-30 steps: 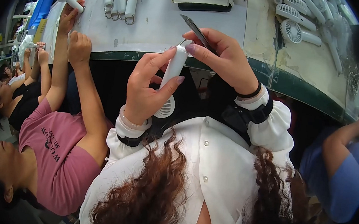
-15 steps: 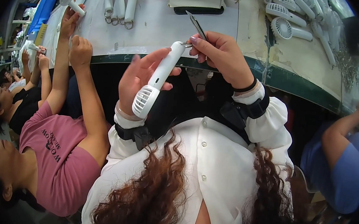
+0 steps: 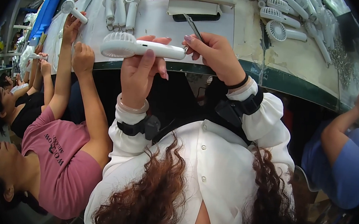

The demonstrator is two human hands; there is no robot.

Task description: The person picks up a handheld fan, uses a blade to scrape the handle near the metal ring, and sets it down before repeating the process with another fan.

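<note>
Holding the white handheld fan (image 3: 163,51) in the left hand (image 3: 136,74), showing against the near edge of the table (image 3: 286,68), and closing that grip narrowly around the handle close to the fan head (image 3: 119,45), pressing with the thumb on the near side and with fingers beyond. Pointing the fan head left and the handle's tip right, and so laying the long axis almost level across the body. Having that tip directly left of the right hand (image 3: 218,55), just beside the fingertips, with the right hand being nearer to the tip and the left nearer to the head. Showing a small metal ring (image 3: 186,49) there, but being unable to tell whether pinching or merely touching it. Holding a slim metal tool (image 3: 194,29) in the right grip, keeping a narrow closure and slanting the pointed end away and leftward. Having three white fans (image 3: 120,11) lying beyond the fan head, a black strip (image 3: 196,17) beyond the tool, and a pile of white fans (image 3: 280,16) farther right, near some small metal pieces (image 3: 342,62). Finding no readable brand or label on the held fan; seeing dark printed lettering (image 3: 54,148) on a co-worker's pink shirt (image 3: 74,139) at the left.
</note>
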